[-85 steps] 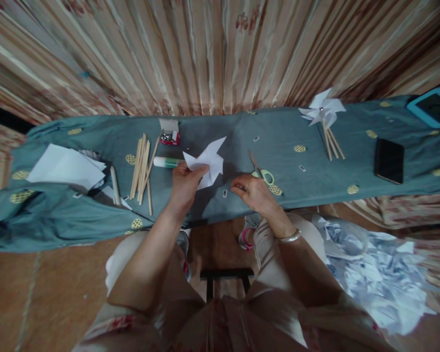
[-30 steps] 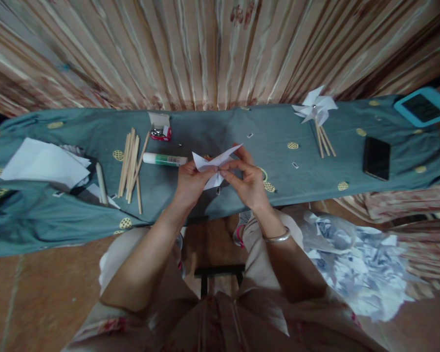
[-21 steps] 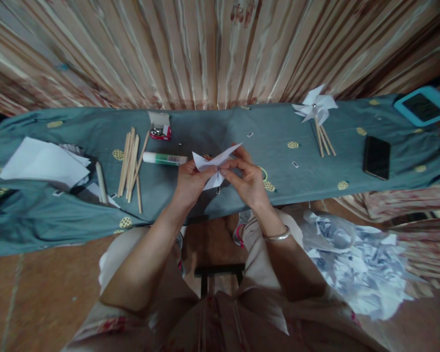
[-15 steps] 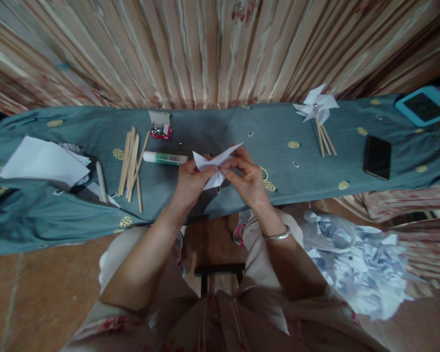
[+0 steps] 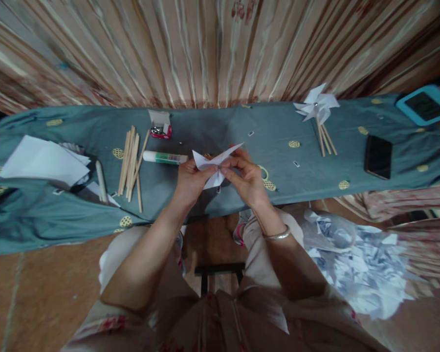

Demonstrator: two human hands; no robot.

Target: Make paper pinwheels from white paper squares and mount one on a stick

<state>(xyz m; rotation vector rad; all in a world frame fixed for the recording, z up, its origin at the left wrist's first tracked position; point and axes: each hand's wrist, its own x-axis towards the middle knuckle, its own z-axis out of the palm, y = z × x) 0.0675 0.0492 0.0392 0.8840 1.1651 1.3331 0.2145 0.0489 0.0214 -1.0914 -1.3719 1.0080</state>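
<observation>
A folded white paper pinwheel (image 5: 215, 180) is held between my two hands over the near middle of the table. My left hand (image 5: 191, 181) grips its left side, thumb reaching to the centre. From the right, my right hand (image 5: 246, 180) pinches at the centre, where a small shiny spot shows; whether that is a pin I cannot tell. Left of my left hand lies a glue stick (image 5: 165, 158). Beyond it stands an open red box (image 5: 161, 131) with small metal pieces inside. Yellow-green scissors handles (image 5: 264, 172) peek out beside my right hand.
Several wooden sticks (image 5: 130, 161) lie left of the glue stick, then a pale marker-like stick (image 5: 101, 181) and white paper sheets (image 5: 44, 164). Finished pinwheels (image 5: 317, 103), a phone (image 5: 378, 156) and a blue-framed tablet (image 5: 425, 106) are at right. A bag of folded paper (image 5: 363, 264) sits below.
Almost nothing differs. Both hands keep hold of the paper pinwheel at the same place, with only a slight shift of the fingers and the view.
</observation>
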